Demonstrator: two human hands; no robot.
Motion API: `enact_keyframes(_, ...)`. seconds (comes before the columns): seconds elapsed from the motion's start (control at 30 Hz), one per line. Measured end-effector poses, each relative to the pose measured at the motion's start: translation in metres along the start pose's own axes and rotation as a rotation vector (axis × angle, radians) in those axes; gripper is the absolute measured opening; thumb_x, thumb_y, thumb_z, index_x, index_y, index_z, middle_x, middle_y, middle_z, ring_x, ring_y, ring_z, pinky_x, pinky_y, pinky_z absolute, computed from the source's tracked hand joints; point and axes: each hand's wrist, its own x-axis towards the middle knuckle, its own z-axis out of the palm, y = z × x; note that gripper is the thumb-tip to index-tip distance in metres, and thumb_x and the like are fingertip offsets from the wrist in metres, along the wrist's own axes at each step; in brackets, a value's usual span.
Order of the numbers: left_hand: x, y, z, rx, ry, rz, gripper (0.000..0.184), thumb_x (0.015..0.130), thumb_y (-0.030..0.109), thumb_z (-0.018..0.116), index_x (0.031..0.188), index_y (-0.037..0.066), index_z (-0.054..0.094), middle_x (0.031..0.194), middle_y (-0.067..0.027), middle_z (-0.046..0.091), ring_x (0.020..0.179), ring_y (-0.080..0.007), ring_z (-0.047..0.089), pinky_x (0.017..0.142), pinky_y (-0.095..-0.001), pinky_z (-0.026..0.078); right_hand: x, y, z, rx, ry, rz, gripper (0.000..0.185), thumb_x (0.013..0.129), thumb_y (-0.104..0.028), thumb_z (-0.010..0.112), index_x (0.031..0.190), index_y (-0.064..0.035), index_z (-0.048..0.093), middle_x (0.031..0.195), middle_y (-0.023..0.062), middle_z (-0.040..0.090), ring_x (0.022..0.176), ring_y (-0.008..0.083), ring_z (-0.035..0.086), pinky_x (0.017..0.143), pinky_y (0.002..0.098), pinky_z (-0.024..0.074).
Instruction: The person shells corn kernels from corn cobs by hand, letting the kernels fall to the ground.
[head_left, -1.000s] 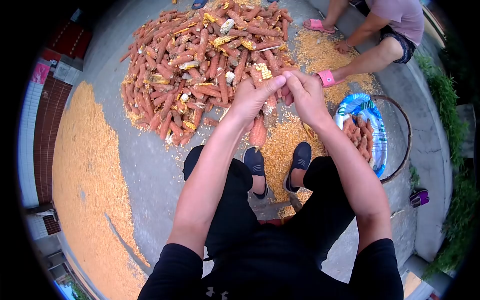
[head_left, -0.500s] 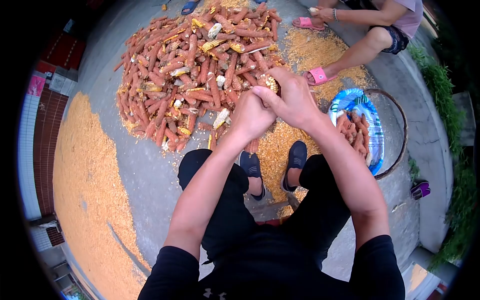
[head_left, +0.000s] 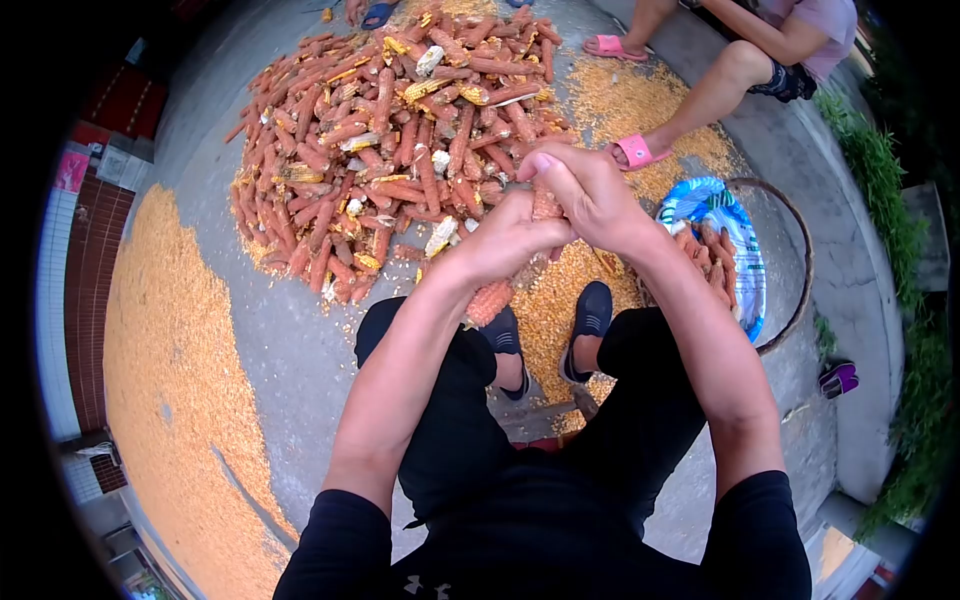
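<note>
My left hand point(head_left: 515, 236) and my right hand point(head_left: 596, 206) are pressed together over the kernels between my feet, fingers closed round corn. A reddish, mostly bare corn cob point(head_left: 547, 202) shows between them. Below my left hand a cob end point(head_left: 489, 302) sticks out; whether it belongs to the same cob is hidden by the fingers. Just beyond my hands rises a big heap of shelled cobs point(head_left: 385, 150), some with yellow kernels still on them. Loose kernels point(head_left: 548, 325) lie on the ground under my hands.
A basket lined with a blue-and-white bag point(head_left: 752, 270) holds cobs at the right, its hoop handle point(head_left: 808, 250) standing out. Another person sits at upper right in pink sandals point(head_left: 640, 151). Spread kernels point(head_left: 185, 380) cover the left ground. A purple shoe point(head_left: 840, 378) lies far right.
My hands have shifted and turned against each other. The kernel-covered end above them is out of sight; bare cob now shows between and below them. The other person's hands have moved up.
</note>
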Motion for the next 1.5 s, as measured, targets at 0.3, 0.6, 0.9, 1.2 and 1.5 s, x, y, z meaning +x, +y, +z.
enact_keyframes(0.3, -0.005, 0.003, -0.005, -0.290, -0.031, 0.006, 0.031, 0.092, 0.030, 0.061, 0.103, 0.002, 0.059, 0.080, -0.0105, 0.063, 0.068, -0.0157, 0.062, 0.061, -0.0283, 0.050, 0.007, -0.004, 0.003, 0.259, 0.147, -0.010, 0.025, 0.104, -0.015, 0.048, 0.103, 0.0013, 0.067, 0.080, 0.0084, 0.067, 0.072, 0.0158, 0.065, 0.065, 0.0326, 0.0507)
enact_keyframes(0.6, 0.002, 0.001, -0.007, -0.228, -0.023, 0.083, 0.032, 0.090, 0.031, 0.062, 0.104, 0.003, 0.056, 0.082, -0.0111, 0.063, 0.069, -0.0161, 0.061, 0.060, -0.0288, 0.049, 0.006, -0.011, -0.001, 0.060, 0.118, -0.025, 0.023, 0.103, -0.018, 0.053, 0.110, -0.0012, 0.067, 0.081, 0.0049, 0.066, 0.070, 0.0102, 0.064, 0.062, 0.0267, 0.0488)
enact_keyframes(0.9, -0.009, 0.004, -0.005, -0.607, -0.125, 0.053, 0.037, 0.082, 0.040, 0.069, 0.079, 0.011, 0.046, 0.075, -0.0160, 0.057, 0.063, -0.0216, 0.058, 0.056, -0.0287, 0.045, 0.001, -0.036, -0.013, 0.474, -0.063, 0.209, 0.028, 0.103, -0.012, 0.052, 0.125, 0.0013, 0.063, 0.085, 0.0071, 0.065, 0.067, 0.0106, 0.065, 0.060, 0.0276, 0.0562)
enact_keyframes(1.2, -0.008, 0.000, -0.011, -0.562, -0.165, 0.091, 0.031, 0.082, 0.030, 0.070, 0.088, 0.008, 0.048, 0.075, -0.0042, 0.050, 0.069, -0.0199, 0.061, 0.059, -0.0310, 0.048, 0.001, -0.022, -0.013, 0.402, 0.082, 0.020, 0.021, 0.091, -0.004, 0.068, 0.112, -0.0004, 0.070, 0.083, 0.0036, 0.063, 0.073, 0.0104, 0.066, 0.061, 0.0251, 0.0542)
enact_keyframes(1.5, -0.009, 0.006, -0.014, -0.226, -0.051, 0.013, 0.026, 0.084, 0.027, 0.068, 0.090, 0.005, 0.056, 0.082, -0.0094, 0.061, 0.071, -0.0154, 0.060, 0.062, -0.0294, 0.048, 0.002, -0.024, -0.017, 0.111, 0.149, -0.044, 0.014, 0.083, -0.007, 0.077, 0.095, -0.0014, 0.073, 0.083, 0.0037, 0.063, 0.073, 0.0104, 0.061, 0.066, 0.0270, 0.0491)
